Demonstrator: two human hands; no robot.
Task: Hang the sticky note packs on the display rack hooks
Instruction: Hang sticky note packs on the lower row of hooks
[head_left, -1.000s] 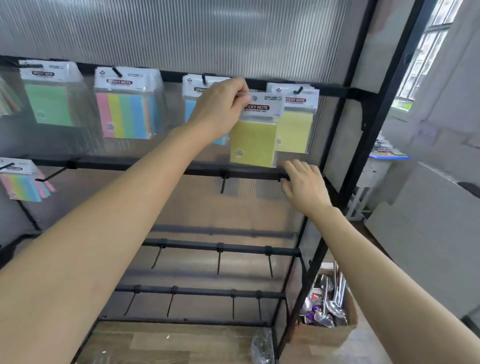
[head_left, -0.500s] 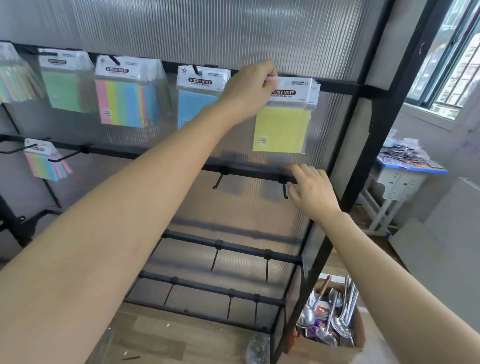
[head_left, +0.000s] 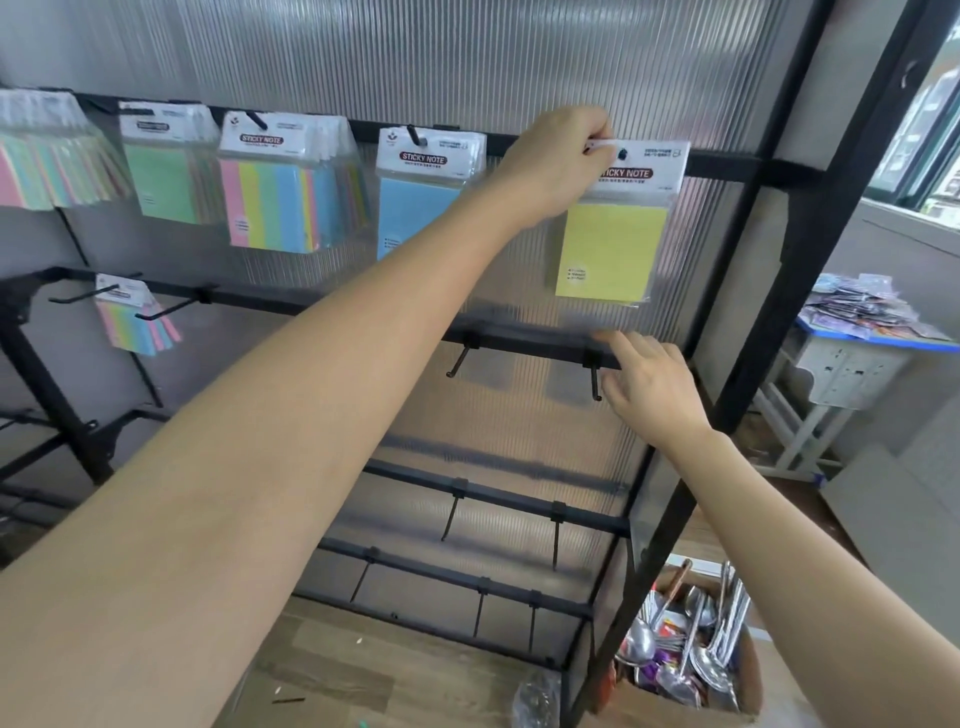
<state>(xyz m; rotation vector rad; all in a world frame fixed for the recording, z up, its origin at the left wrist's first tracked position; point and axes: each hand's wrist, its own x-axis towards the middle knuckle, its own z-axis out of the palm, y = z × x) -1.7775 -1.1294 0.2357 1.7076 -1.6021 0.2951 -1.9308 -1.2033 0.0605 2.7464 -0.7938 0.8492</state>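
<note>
A ribbed translucent panel (head_left: 467, 52) backs the tall black display rack (head_left: 810, 218), which stands on a wooden floor (head_left: 363, 675). Off to the right a pale table (head_left: 841, 369) carries a heap of packets, and a cardboard box (head_left: 675, 712) of metal spoons sits by the rack's foot. Along the top rail (head_left: 727, 167) hang, from the left, pastel packs (head_left: 41, 166), a green pack (head_left: 161, 182), a striped pack (head_left: 275, 208) and a blue pack (head_left: 421, 208); a smaller striped pack (head_left: 135, 317) hangs from the second rail (head_left: 535, 340). The yellow sticky note pack (head_left: 610, 254) is at the right end of the top rail, its header card level with the rail and a dark hook tip (head_left: 622, 154) showing at its hole. The left hand (head_left: 556, 161) pinches that header's upper left corner. The right hand (head_left: 649, 384) lies with fingers straight and loose at the second rail, just beside a bare hook (head_left: 596, 379), holding nothing
</note>
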